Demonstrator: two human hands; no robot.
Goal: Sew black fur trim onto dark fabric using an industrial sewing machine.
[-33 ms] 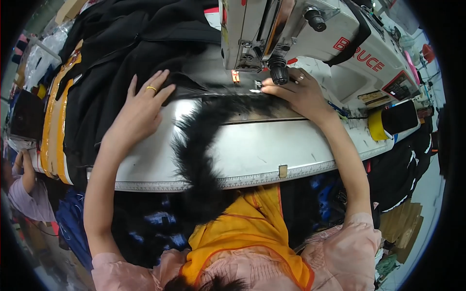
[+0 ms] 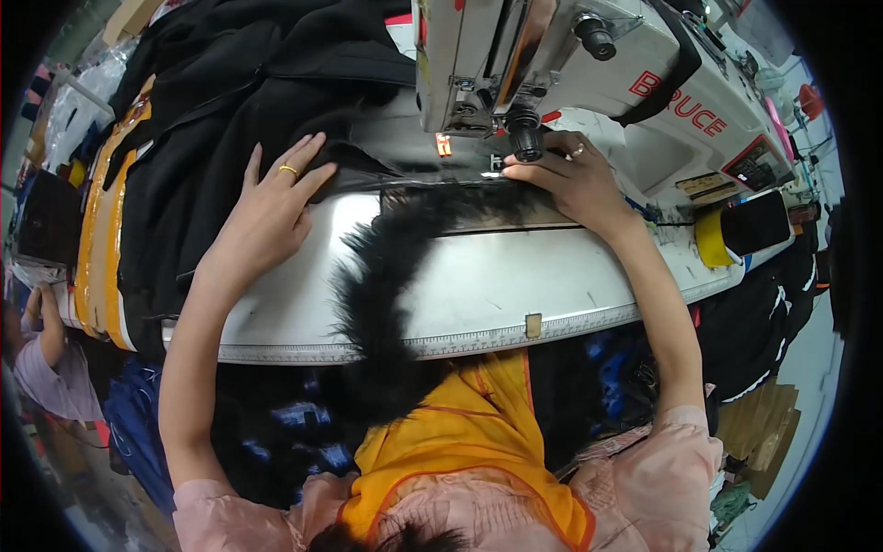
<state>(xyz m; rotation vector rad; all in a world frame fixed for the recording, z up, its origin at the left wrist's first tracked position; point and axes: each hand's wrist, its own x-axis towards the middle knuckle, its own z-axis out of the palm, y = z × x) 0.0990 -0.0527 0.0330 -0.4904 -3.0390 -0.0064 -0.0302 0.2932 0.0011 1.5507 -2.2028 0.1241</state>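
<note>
My left hand (image 2: 262, 216) lies with its fingers spread on a black garment (image 2: 303, 92), left of the sewing machine (image 2: 598, 78). A strip of black fur trim (image 2: 372, 285) runs along the near edge of the cloth and droops over the table's front edge toward my lap. Beside the presser foot (image 2: 495, 167), my right hand (image 2: 587, 184) has its fingers drawn together and pressed on the end of the trim and cloth. The machine head hides part of the cloth behind the foot, and the fingers cover where they grip.
A white table (image 2: 497, 285) has a ruler tape along its curved front edge. To the right stand a yellow tape roll (image 2: 713, 241) and a dark phone-like slab (image 2: 757, 221). Dark garments (image 2: 773, 313) hang at right. Another person's sleeve (image 2: 60, 373) shows at far left.
The fur trim and cloth have shifted slightly to the right under the machine. My left hand has slid a little right with them; the right hand has barely moved.
</note>
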